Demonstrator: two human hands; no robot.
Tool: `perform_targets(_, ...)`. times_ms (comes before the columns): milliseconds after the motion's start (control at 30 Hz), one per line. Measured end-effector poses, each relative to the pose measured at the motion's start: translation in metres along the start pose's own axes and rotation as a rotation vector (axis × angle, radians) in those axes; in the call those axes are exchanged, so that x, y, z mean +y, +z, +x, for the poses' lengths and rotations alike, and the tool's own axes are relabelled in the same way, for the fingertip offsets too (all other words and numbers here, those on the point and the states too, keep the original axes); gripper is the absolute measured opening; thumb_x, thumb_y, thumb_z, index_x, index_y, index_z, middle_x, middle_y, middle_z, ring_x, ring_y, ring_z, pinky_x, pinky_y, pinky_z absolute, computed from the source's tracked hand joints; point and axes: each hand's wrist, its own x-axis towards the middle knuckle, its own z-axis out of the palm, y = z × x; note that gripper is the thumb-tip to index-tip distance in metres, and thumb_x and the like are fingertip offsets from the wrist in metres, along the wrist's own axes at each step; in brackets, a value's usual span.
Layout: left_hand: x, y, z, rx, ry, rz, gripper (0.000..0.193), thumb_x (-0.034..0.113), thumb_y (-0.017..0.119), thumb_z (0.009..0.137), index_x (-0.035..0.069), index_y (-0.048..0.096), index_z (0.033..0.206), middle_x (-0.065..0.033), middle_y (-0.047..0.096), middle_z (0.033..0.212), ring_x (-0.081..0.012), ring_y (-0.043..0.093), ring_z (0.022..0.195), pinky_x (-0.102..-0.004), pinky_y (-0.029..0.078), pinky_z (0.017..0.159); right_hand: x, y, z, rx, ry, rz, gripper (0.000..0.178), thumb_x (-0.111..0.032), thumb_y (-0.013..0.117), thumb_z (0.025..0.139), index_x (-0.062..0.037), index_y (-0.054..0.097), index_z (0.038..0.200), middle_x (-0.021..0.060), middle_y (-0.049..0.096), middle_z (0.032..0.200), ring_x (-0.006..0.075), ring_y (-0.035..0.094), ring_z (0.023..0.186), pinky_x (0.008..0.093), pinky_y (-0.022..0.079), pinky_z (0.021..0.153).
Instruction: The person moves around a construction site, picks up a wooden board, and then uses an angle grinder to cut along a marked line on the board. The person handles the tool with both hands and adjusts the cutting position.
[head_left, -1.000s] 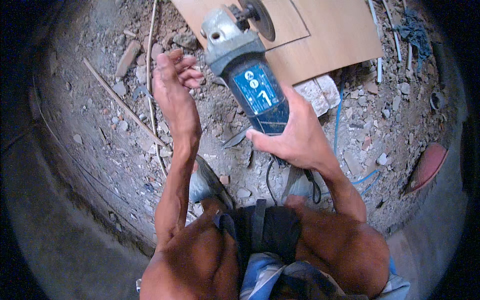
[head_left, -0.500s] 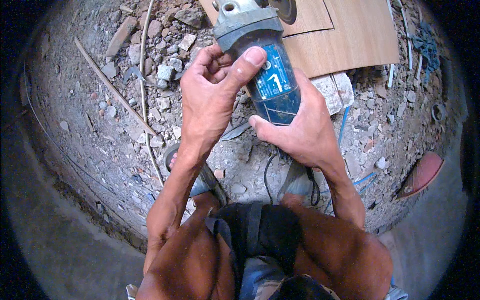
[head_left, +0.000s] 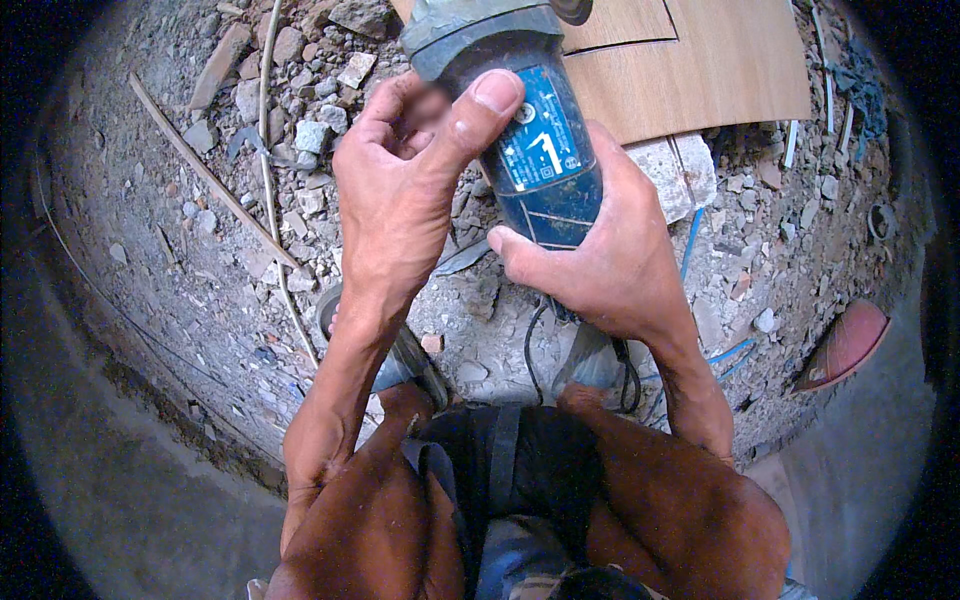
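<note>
Both my hands hold a blue angle grinder [head_left: 548, 150] above the rubble, its grey metal head at the upper edge of the view. My left hand [head_left: 410, 190] grips the upper body from the left, thumb across the label, the other fingers curled at the side. Around the rear end of the body wraps my right hand [head_left: 620, 250], thumb below and fingers hidden behind it. Only a sliver of the disc shows at the top. Beyond the grinder lies a thin wooden panel [head_left: 720, 70] with a dark cut line in it, resting near a pale block [head_left: 672, 180].
Broken stones and debris cover the ground. A thin wooden strip [head_left: 210, 170] and a long pale rod [head_left: 268, 130] lie at left. A black cord [head_left: 530, 350] hangs between my sandalled feet. At right are a blue cable [head_left: 690, 250] and a reddish curved piece [head_left: 846, 345].
The grinder has shifted slightly up and left with both hands still on it, and its head and disc have partly left the view. My left hand has moved a little left.
</note>
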Motion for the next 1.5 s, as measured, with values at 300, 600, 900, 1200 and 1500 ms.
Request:
perform_targets(300,0.0012,-0.0016,0.0025,0.020,0.010,0.004,0.067,0.044,0.091,0.081,-0.006,0.065,0.118,-0.0078,0.069,0.100,-0.0102,0.065,0.088,-0.0224,0.051,0.081,-0.0008,-0.0016,-0.0002,0.003,0.010,-0.009,0.062,-0.018,0.089,0.070,0.0017,0.060,0.122,0.0099,0.069,0.099,0.0162,0.067,0.088,0.0323,0.057,0.082)
perform_targets(600,0.0010,-0.0019,0.0022,0.015,-0.002,-0.019,0.067,0.042,0.091,0.081,-0.006,0.065,0.119,-0.0093,0.070,0.103,-0.0119,0.067,0.093,-0.0239,0.053,0.086,-0.0004,-0.0017,0.0009,-0.005,0.014,-0.026,0.063,-0.018,0.089,0.070,0.0024,0.061,0.123,0.0108,0.069,0.101,0.0166,0.067,0.089,0.0327,0.056,0.083)
perform_targets(900,0.0015,0.0000,0.0031,0.000,0.005,-0.057,0.068,0.039,0.090,0.083,-0.007,0.063,0.124,-0.0126,0.072,0.109,-0.0145,0.069,0.097,-0.0259,0.054,0.090,-0.0010,-0.0021,0.0011,-0.005,0.021,0.012,0.063,-0.017,0.089,0.070,0.0017,0.060,0.123,0.0086,0.068,0.099,0.0153,0.066,0.088,0.0321,0.056,0.082)
perform_targets(1200,0.0029,-0.0008,0.0031,-0.010,-0.007,-0.061,0.067,0.038,0.090,0.083,-0.007,0.063,0.125,-0.0123,0.072,0.109,-0.0144,0.070,0.097,-0.0257,0.054,0.091,-0.0009,-0.0008,0.0010,-0.004,0.019,0.008,0.063,-0.018,0.089,0.071,0.0010,0.060,0.124,0.0087,0.068,0.099,0.0151,0.066,0.088,0.0318,0.056,0.082)
perform_targets(1500,0.0012,-0.0004,0.0026,0.007,0.001,-0.048,0.072,0.042,0.090,0.082,-0.008,0.063,0.125,-0.0114,0.071,0.107,-0.0139,0.069,0.096,-0.0253,0.054,0.090,-0.0032,0.0000,-0.0004,-0.009,0.048,0.019,0.064,-0.018,0.089,0.070,0.0018,0.060,0.124,0.0101,0.069,0.100,0.0162,0.067,0.088,0.0322,0.057,0.082)
